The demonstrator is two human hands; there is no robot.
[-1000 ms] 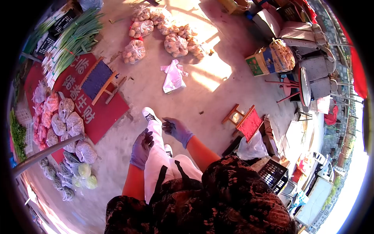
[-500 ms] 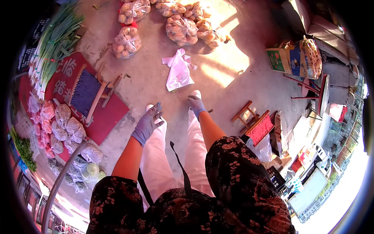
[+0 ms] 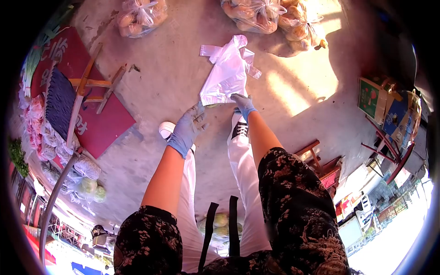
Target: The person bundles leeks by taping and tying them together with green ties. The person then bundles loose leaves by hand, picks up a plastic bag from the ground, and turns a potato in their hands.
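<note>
A pale pink-white plastic carrier bag (image 3: 228, 75) lies flat on the concrete floor, handles pointing away from me. My left hand (image 3: 187, 129), in a blue-grey glove, is beside the bag's near left corner. Its fingers are loosely apart and hold nothing. My right hand (image 3: 244, 105), gloved the same way, reaches the bag's near right corner. Its fingers are stretched out with the thumb apart, and the fingertips overlap the bag's edge; whether they press on it I cannot tell.
Tied clear bags of round brownish produce (image 3: 253, 14) sit ahead. On the left, a wooden folding stool (image 3: 59, 103) with a dark woven seat stands on a red mat (image 3: 107, 123), near bagged vegetables (image 3: 87, 167). A cardboard box (image 3: 372, 98) and a red-seated stool (image 3: 330, 176) are at right.
I have bent lower, so the carrier bag looks larger and closer. Both hands have moved forward to its near edge, the right one now overlapping its corner.
</note>
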